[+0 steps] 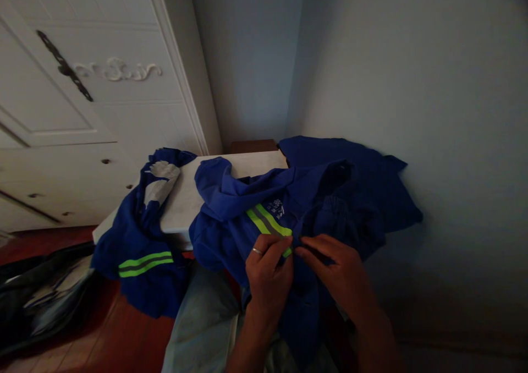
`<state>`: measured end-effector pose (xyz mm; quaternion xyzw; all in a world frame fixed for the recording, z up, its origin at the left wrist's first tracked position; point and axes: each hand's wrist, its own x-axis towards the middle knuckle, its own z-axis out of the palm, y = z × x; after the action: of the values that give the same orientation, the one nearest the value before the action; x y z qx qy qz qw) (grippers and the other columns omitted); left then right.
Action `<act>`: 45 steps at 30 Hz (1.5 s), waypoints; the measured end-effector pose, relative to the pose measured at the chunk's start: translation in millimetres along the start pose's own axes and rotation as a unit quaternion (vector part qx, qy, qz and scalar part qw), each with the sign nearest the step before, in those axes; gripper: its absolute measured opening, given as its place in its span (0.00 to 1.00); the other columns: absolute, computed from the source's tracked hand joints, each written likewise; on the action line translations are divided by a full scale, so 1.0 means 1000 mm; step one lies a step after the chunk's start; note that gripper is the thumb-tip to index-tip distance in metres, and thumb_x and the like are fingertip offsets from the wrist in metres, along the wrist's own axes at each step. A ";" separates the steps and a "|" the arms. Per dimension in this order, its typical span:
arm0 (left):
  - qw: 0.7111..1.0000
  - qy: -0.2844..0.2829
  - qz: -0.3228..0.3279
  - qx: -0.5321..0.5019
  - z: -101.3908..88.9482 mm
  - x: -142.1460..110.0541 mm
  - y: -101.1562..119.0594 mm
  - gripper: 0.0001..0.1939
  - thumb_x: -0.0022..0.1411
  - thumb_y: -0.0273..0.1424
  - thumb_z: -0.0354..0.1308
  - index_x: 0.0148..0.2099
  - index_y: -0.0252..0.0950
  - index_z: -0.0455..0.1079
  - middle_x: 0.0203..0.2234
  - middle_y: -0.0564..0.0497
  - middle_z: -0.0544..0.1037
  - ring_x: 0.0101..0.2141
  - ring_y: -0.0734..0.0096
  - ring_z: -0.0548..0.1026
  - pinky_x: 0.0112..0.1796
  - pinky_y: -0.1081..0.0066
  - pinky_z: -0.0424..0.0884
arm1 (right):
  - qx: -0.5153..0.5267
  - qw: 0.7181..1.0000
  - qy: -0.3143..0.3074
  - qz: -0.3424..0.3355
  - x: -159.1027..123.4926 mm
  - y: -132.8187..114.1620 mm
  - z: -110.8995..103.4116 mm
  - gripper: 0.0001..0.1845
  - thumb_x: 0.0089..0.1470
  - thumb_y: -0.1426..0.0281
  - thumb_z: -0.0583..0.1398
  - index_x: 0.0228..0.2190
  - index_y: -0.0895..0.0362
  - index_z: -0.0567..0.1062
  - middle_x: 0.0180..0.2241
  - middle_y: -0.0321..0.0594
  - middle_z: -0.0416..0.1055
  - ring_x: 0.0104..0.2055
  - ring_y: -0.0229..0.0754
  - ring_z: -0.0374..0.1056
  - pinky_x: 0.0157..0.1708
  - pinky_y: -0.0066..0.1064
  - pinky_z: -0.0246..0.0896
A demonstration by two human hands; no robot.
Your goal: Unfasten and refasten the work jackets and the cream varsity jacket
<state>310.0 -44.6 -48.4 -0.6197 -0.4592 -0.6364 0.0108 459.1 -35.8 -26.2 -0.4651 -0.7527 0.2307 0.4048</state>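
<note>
A blue work jacket (225, 241) with yellow-green and grey reflective strips and small white print lies bunched before me, partly over my lap. My left hand (270, 268), with a ring on one finger, pinches the jacket's front edge beside a reflective strip. Just to the right, my right hand (336, 263) has thumb and forefinger closed on the facing edge of the same jacket. The fingertips are close together, and any fastener between them is too small to make out. Another blue garment (138, 232) with a reflective band hangs over the left end of the white table (185, 197).
A pale grey, glove-like item (163, 183) lies on the left garment. More dark blue cloth (379, 183) rests at right against the grey wall (412, 76). A white wardrobe (124, 43) stands back left. On the reddish floor sits an open dark bag (78, 290) holding things.
</note>
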 end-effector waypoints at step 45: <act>0.996 -0.010 -0.064 -0.057 0.004 -0.006 -0.005 0.12 0.54 0.16 0.59 0.37 0.35 0.77 0.35 0.47 0.81 0.36 0.68 0.80 0.39 0.70 0.78 | -0.035 0.999 0.030 0.001 0.009 0.002 0.021 0.04 0.52 0.72 0.59 0.27 0.55 0.71 0.25 0.34 0.67 0.26 0.35 0.63 0.27 0.26 0.58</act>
<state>311.1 -42.6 -57.2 -0.5951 -0.4612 -0.6544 -0.0696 440.4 -26.6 -35.8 -0.4861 -0.7473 0.1904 0.4111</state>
